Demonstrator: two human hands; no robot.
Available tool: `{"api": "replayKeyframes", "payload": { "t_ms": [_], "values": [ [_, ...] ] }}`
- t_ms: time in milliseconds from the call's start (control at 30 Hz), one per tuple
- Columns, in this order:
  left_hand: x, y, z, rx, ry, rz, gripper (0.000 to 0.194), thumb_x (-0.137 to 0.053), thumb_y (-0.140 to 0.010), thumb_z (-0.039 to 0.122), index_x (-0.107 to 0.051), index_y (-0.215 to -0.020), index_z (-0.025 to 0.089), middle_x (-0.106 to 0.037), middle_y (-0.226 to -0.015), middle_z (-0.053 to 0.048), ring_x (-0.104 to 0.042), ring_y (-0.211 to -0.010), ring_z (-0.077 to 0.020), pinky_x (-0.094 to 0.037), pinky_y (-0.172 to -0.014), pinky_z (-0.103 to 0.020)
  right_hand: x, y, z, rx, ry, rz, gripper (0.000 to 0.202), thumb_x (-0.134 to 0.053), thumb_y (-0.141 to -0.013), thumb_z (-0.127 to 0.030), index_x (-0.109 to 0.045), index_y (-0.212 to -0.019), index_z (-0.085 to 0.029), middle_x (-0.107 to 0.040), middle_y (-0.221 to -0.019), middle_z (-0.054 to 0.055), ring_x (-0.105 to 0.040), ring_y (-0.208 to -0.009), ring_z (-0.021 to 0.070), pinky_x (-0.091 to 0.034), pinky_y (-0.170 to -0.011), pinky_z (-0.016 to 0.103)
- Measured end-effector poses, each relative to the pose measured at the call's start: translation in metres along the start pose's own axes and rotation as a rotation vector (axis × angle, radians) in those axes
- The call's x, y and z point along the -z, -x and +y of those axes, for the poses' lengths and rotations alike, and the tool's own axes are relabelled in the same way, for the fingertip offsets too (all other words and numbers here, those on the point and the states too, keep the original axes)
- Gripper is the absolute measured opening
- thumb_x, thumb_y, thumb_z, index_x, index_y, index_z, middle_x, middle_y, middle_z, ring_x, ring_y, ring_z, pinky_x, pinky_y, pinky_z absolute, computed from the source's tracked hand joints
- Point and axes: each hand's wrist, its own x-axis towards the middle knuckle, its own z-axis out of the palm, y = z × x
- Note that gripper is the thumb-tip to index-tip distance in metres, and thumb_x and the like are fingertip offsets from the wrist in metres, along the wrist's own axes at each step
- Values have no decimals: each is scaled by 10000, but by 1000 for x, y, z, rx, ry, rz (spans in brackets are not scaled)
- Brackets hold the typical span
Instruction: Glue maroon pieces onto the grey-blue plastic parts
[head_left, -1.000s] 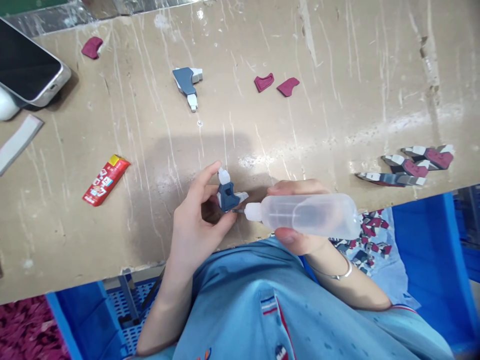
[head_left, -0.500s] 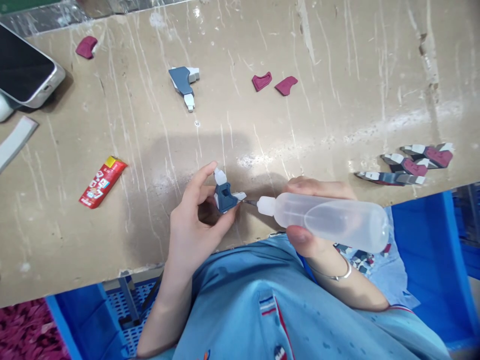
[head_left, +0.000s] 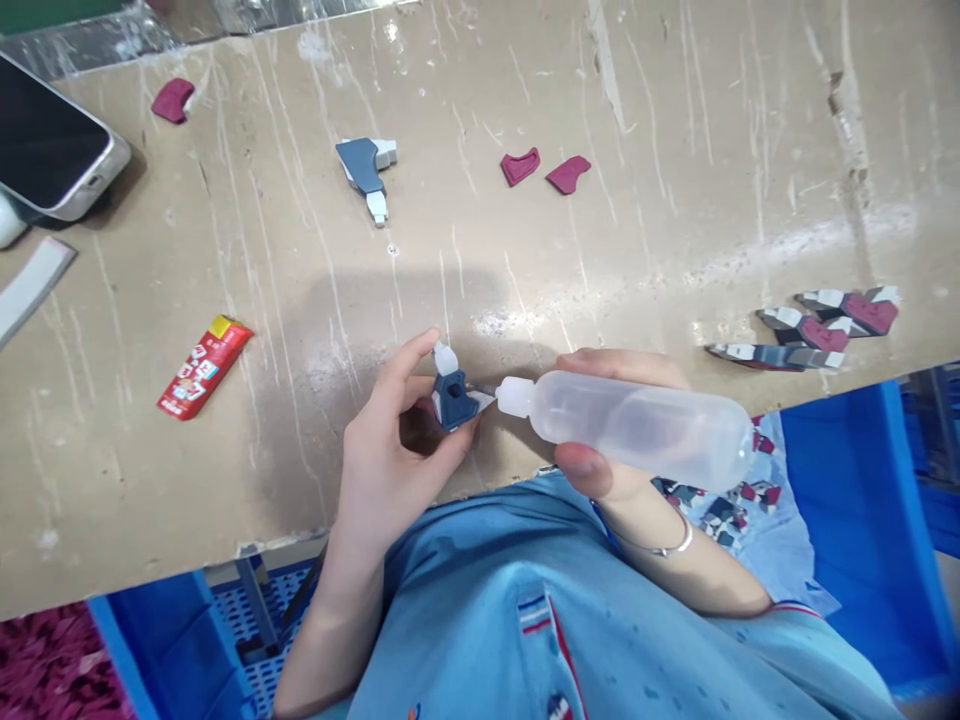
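Note:
Between the thumb and fingers of my left hand [head_left: 397, 430] is a small dark-blue and white plastic part [head_left: 454, 398], its recessed side facing up. My right hand [head_left: 600, 465] grips a translucent squeeze bottle [head_left: 637, 420] lying almost level. A thin needle tip [head_left: 484, 389] at the bottle's white cap points left and reaches the part's right edge; whether it touches cannot be made out. Farther up the table lies a similar blue and white part [head_left: 363, 165]. Two maroon pieces [head_left: 520, 167] rest to its right.
A phone [head_left: 52, 140], a maroon piece [head_left: 173, 100] and a red packet [head_left: 205, 368] lie at left. Several assembled parts [head_left: 817, 328] sit near the table's right front edge. Below the table are blue bins [head_left: 862, 540], one holding a plastic bag of parts.
My right hand has shifted the bottle left, bringing its needle from the part's lower right side to its upper right edge. My left hand has tilted the part slightly.

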Motion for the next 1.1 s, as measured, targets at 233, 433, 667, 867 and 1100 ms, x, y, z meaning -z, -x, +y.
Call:
{"api": "replayKeyframes", "payload": {
  "t_ms": [233, 433, 667, 867, 1100],
  "values": [
    [0, 2, -2, -5, -3, -5, 695, -852, -862, 160, -647, -1495, 360, -818, -967, 68, -755, -780, -107, -626, -741, -190, 3, 1, 1, 15, 122, -10, 382, -645, -1023, -648, -751, -1220, -338, -793, -889, 60, -768, -704, 279, -685, -627, 460],
    [-1, 1, 0, 1, -19, -21, 669, -857, -869, 178, -654, -1486, 338, -826, -965, 57, -761, -768, -117, -629, -715, -195, 4, 1, 1, -3, 12, 3, 345, -700, -1006, -612, -768, -1224, -354, -759, -802, 33, -699, -607, 236, -596, -517, 412],
    [-3, 0, -1, -17, 12, -14, 628, -827, -890, 168, -655, -1467, 347, -795, -920, 67, -731, -730, -105, -622, -704, -193, 11, -9, 10, -467, -443, 128, 456, -774, -886, -754, -819, -979, -310, -640, -698, -16, -586, -568, 171, -461, -495, 335],
    [-4, 1, -7, -22, 26, -15, 614, -806, -904, 192, -637, -1476, 338, -790, -904, 63, -732, -741, -107, -627, -735, -206, 35, -64, 37, -912, -769, -112, 447, -840, -847, -698, -738, -851, -263, -423, -571, -94, -310, -473, 100, -328, -460, 270],
    [-3, 2, -5, 63, 28, -14, 610, -821, -870, 208, -641, -1446, 298, -785, -880, 53, -762, -762, -136, -649, -757, -242, 3, -13, 6, -440, -419, 10, 431, -799, -921, -688, -794, -1063, -281, -740, -829, 20, -662, -603, 174, -548, -535, 328]
  ]
}}
